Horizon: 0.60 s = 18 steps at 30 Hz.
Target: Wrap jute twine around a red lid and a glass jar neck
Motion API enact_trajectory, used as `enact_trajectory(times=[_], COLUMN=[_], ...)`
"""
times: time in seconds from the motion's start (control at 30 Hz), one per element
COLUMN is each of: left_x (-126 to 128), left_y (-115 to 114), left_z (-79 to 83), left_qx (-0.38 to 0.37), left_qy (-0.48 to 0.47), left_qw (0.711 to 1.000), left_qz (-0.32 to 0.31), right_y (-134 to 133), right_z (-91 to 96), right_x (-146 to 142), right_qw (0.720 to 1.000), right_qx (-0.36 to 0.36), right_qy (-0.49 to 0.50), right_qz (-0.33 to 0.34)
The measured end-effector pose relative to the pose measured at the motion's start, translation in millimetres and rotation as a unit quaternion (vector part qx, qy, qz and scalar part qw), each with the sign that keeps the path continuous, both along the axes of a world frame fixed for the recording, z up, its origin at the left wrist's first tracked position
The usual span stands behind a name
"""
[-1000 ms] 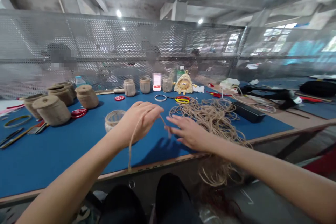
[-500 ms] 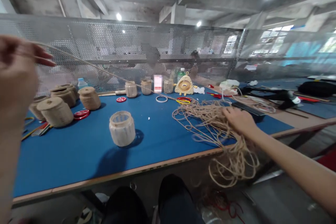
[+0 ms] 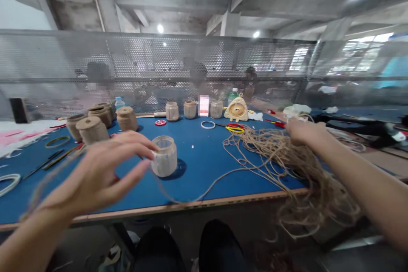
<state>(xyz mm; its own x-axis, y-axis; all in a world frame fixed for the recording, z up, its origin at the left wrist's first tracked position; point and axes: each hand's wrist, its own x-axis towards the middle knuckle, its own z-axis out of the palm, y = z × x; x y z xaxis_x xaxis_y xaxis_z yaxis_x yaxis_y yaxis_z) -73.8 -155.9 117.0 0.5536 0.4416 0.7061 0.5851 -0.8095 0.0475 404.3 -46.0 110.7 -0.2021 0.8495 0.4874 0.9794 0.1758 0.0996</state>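
My left hand [image 3: 111, 170] is stretched out over the table, its fingertips in front of the left side of a whitish glass jar [image 3: 165, 162]. Whether they touch it I cannot tell. Fingers and thumb are apart; a strand of twine runs up towards the fingertips, and a blurred strand shows at the wrist. My right hand [image 3: 302, 131] is at the far side of a tangled heap of jute twine [image 3: 274, 148]; its fingers are smeared by motion and partly hidden. Part of the heap hangs over the table's front edge.
Twine-wrapped jars [image 3: 92, 131] stand at the left, near scissors and pliers-like tools. Along the back are more jars [image 3: 190, 110], a phone [image 3: 204, 106], a yellow triangular fan [image 3: 237, 109], red-and-yellow scissors [image 3: 235, 128] and a white ring [image 3: 208, 125]. A perforated metal screen [image 3: 143, 59] rises behind.
My left hand has come down from the upper left towards the jar, and the taut twine now lies slack across the table. My right hand has shifted slightly. The view has turned left.
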Motion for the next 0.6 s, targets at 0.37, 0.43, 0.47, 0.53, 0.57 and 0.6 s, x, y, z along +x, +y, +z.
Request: enact_trajectory(times=[0.37, 0.43, 0.47, 0.53, 0.57, 0.6], left_x=[86.0, 96.8, 100.4, 103.7, 103.7, 102.9], left_y=[-12.0, -15.2, -17.5, -21.2, -21.8, -21.4], left_z=[-71.8, -79.5, -82.1, -87.5, -91.0, -95.5], left_qx=[-0.287, -0.33, -0.347, -0.369, -0.37, -0.37], left_qy=[0.411, 0.499, 0.516, 0.513, 0.504, 0.5], left_qw=[0.798, 0.751, 0.745, 0.748, 0.755, 0.755], left_qz=[-0.336, -0.279, -0.242, -0.203, -0.198, -0.207], right_y=[-106.7, -126.4, -132.9, -139.5, -140.3, -140.1], right_z=[-12.8, -42.0, -56.2, -79.8, -88.5, -94.8], right_x=[-211.7, -234.6, -242.4, -251.8, -254.1, -255.1], right_qw=[0.789, 0.776, 0.783, 0.789, 0.764, 0.729], right_qx=[-0.475, -0.482, -0.473, -0.44, -0.456, -0.469], right_qy=[0.18, 0.237, 0.268, 0.35, 0.396, 0.448], right_qz=[0.346, 0.33, 0.302, 0.247, 0.227, 0.219])
